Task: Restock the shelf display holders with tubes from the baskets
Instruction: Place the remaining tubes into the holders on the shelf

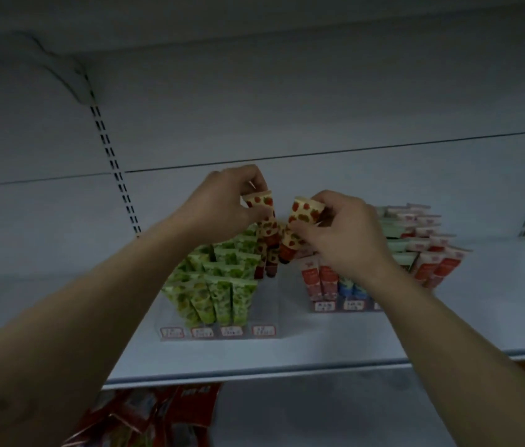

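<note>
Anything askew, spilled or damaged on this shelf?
Nothing spilled or damaged. The left holder has one odd lane, the rightmost: bare in front, strawberry tubes only at the back.

The tube (259, 201) in the left fingers (248, 180) is cream with red strawberries. The second tube (303, 217) in the right fingers (329, 201) has the same print and a dark red cap. Below the left fingers, the green tubes (219, 291) are pale with a green print. Below the right fingers are red tubes (319, 282) and blue tubes (353, 290). The labels (232, 331) are white, edged red. The shelf (319, 346) is pale grey-blue.
</note>
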A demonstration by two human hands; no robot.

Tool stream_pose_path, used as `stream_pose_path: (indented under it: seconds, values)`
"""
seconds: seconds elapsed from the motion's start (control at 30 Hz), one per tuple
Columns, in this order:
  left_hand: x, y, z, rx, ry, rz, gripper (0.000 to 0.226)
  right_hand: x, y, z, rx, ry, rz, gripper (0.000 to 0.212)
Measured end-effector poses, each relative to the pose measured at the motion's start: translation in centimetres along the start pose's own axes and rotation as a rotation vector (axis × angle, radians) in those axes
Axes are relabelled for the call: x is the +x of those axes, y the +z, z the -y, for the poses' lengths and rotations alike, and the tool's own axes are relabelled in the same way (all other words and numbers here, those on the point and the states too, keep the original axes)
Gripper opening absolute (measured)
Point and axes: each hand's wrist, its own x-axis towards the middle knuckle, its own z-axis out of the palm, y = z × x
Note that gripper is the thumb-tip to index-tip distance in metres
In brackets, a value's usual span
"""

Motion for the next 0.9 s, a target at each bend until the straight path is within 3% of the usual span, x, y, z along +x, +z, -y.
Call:
stream_pose_path:
  seconds: [0.2, 0.4, 0.53, 0.9]
  values:
    - [1.9, 2.9, 1.3, 0.295, 0.06, 0.19, 0.023, 1.3, 1.7, -1.1, -0.078, -0.045, 0.094, 0.011]
    - [1.7, 4.8, 2.1, 0.353, 0.095, 0.122, 0.012, 1.5, 2.9, -1.9, -0.114, -0.043, 0.107, 0.006]
    - [2.0, 4.8, 2.0, 0.44, 0.155, 0.202, 0.008, 1.4, 3.2, -2.5, -0.106, -0.035, 0.11, 0.01]
    - [2.0, 5.4, 1.4, 0.402, -0.074, 0.225, 0.027, 1.5, 3.7, -2.8, -0.162, -0.021, 0.091, 0.009]
